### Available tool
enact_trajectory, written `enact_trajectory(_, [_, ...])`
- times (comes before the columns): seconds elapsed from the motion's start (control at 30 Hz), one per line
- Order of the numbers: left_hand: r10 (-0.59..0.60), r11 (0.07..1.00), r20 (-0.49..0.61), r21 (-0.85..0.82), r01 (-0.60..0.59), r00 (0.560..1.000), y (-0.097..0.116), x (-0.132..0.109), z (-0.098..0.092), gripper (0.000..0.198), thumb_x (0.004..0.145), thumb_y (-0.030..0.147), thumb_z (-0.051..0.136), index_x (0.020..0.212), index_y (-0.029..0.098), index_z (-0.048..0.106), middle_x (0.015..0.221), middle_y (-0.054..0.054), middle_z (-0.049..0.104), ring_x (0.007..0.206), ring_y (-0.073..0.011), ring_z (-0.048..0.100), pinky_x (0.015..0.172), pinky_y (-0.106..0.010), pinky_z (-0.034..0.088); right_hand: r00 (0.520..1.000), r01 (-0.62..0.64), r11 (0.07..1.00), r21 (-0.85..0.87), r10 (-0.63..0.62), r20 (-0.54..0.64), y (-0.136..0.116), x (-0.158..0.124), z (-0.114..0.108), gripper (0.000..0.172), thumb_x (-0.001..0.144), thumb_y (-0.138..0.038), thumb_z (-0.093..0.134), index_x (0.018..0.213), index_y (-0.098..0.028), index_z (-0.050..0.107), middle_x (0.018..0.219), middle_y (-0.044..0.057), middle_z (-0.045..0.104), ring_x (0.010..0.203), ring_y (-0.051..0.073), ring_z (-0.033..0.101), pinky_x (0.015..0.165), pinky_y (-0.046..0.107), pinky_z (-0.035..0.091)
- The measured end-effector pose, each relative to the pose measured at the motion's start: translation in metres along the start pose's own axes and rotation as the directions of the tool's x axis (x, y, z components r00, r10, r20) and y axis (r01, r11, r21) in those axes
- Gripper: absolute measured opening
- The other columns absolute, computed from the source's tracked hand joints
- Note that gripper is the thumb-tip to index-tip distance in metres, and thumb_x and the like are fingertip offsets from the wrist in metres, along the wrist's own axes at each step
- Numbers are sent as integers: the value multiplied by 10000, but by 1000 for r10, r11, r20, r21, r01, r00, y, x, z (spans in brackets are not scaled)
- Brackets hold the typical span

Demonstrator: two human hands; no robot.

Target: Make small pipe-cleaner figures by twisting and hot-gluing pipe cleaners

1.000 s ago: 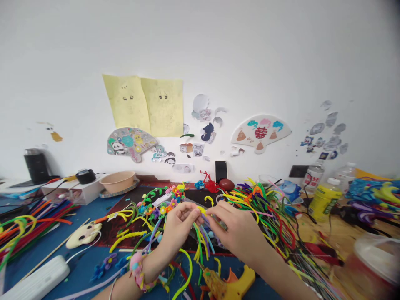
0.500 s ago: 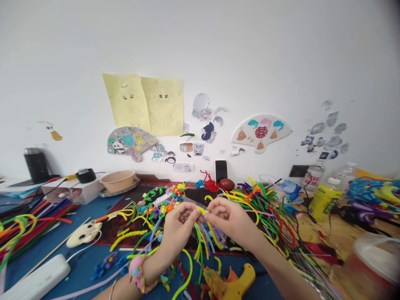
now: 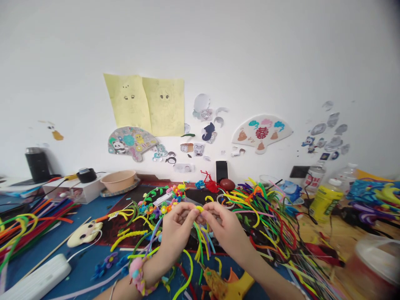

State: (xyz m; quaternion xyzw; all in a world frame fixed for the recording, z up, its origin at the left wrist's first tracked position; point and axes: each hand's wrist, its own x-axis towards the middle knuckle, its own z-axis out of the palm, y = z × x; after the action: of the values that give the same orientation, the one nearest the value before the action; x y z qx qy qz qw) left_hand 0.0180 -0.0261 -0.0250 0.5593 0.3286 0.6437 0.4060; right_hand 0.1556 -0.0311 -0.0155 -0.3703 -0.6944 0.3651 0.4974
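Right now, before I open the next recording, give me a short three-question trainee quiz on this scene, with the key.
1. What does the left hand, at the yellow pipe cleaner, wear on its wrist?
2. True or false: the phone lies flat on the table.
3. What lies at the bottom edge below the right hand? A) a paintbrush B) a hot glue gun C) a stapler

Key: 1. a pink pom-pom bracelet; 2. false, it stands upright; 3. B

On the white wall (image 3: 281,54), two pale yellow sketch sheets (image 3: 143,106) and a paper fan (image 3: 261,133) bearing a red double-happiness character. Below, a black smartphone (image 3: 221,171) upright against the wall; on the blue-topped bench (image 3: 78,266), a tan bowl (image 3: 118,181), a yellow plastic bottle (image 3: 325,200), a cream mask (image 3: 84,234), and a yellow-orange hot glue gun (image 3: 215,285).
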Motion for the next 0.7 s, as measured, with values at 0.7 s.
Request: enact_trajectory(0.7, [0, 999, -45, -45, -2, 999, 0, -11, 5, 144, 748, 289, 675, 746, 161, 609, 616, 2, 654, 585, -132, 631, 579, -214, 526, 976, -60, 911, 408, 139, -169, 1, -14, 27, 248, 822, -435, 570, 869, -199, 508, 762, 4, 580, 748, 159, 590, 735, 276, 494])
